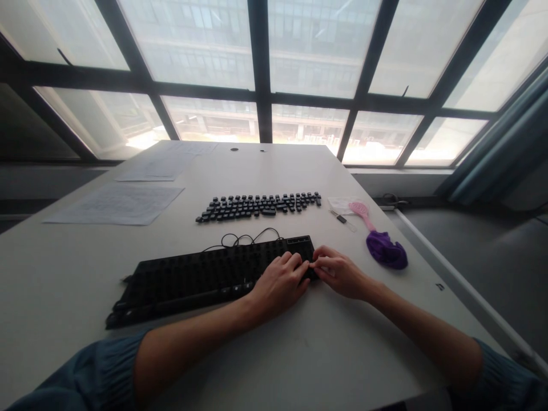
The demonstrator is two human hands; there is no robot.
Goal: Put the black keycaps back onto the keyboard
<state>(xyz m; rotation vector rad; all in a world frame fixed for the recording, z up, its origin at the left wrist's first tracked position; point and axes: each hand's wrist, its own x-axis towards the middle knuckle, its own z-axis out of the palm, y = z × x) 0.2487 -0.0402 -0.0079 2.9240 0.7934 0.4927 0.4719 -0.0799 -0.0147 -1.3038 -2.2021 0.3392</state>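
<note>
A black keyboard lies slanted on the white table, with many of its keycaps off. My left hand rests over its right end, fingers bent and closed against the keyboard. At the keyboard's right edge my right hand is closed in a pinch, its fingertips meeting those of my left hand. Whatever sits between the pinched fingers is too small to make out. Behind the keyboard, loose black keycaps are laid out in rows. A thin black cable curls along the keyboard's far edge.
On the right lie a pink brush, a purple cloth, a small keycap puller-like tool and a clear plastic bag. Printed paper sheets cover the table's left side. Large windows stand beyond the far edge.
</note>
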